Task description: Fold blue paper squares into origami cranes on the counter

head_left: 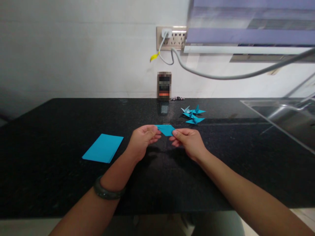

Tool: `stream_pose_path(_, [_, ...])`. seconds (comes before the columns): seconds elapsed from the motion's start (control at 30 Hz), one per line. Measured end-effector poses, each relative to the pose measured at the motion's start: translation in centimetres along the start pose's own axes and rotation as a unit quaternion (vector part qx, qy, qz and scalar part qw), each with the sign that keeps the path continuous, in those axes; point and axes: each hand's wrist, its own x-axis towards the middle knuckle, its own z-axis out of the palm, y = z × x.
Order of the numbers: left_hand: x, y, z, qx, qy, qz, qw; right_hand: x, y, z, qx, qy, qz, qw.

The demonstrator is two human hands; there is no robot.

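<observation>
Between my two hands a small folded piece of blue paper (166, 129) is held just above the dark countertop. My left hand (143, 139) pinches its left end with thumb and fingers; a dark bangle circles that forearm. With thumb and forefinger, my right hand (189, 139) grips the paper's right corner. Several folded paper cranes (195, 120), mostly blue and one paler, stand in a cluster beyond my right hand. To the left of my left hand lies a stack of square blue paper (102, 149).
The black speckled countertop (61, 190) runs back to a white wall. A phone-like object (164, 86), blurred, leans there beside a beaded strand (177, 98). A grey cable (221, 77) hangs from the wall socket (171, 38). A metal sink (292, 121) is at the right.
</observation>
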Motion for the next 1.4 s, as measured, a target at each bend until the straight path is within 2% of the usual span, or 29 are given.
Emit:
stream_pose_path(0.1, [-0.3,-0.6,0.4,-0.060,-0.086,-0.035,0.994,-0.3,0.5,0.4,0.016,-0.032,0.005,0.999])
stream_pose_path(0.17, [-0.5,-0.8,0.7,-0.070,-0.086,-0.037,0.993,-0.6,0.8,0.5,-0.038,-0.059,-0.019,0.997])
stream_pose_path(0.23, [-0.6,-1.0,0.9,-0.051,-0.061,-0.028,0.996,-0.7,0.9,0.5,-0.120,-0.040,-0.099,0.987])
stream_pose_path(0.37, [-0.6,-1.1,1.0,0.019,-0.040,-0.009,0.999,-0.8,0.9,0.1,-0.253,0.058,-0.295,0.920])
stream_pose_path(0.5, [-0.6,-1.3,1.1,0.069,-0.033,0.022,0.997,-0.8,0.8,-0.2,-0.318,0.055,-0.383,0.866])
stream_pose_path(0.6, [-0.7,-1.3,1.1,0.129,-0.021,0.057,0.990,-0.7,0.7,-0.3,-0.328,0.052,-0.388,0.860])
stream_pose_path(0.83, [-0.8,-1.1,1.0,0.185,-0.050,0.100,0.976,-0.4,0.8,-0.1,-0.299,0.035,-0.302,0.905])
stream_pose_path(0.9, [-0.7,-1.1,0.9,0.197,-0.050,0.102,0.974,-0.4,0.9,-0.1,-0.295,0.034,-0.293,0.909])
stream_pose_path(1.1, [-0.8,-1.2,1.0,0.225,-0.029,0.091,0.970,-0.7,0.6,-0.2,-0.334,0.029,-0.347,0.876])
stream_pose_path(1.3, [-0.9,-1.0,1.1,0.191,-0.037,0.085,0.977,-0.8,0.4,-0.2,-0.350,0.012,-0.334,0.875])
stream_pose_path(1.4, [-1.0,-0.9,1.3,0.178,-0.029,0.074,0.981,-0.8,0.6,-0.1,-0.367,0.023,-0.382,0.848])
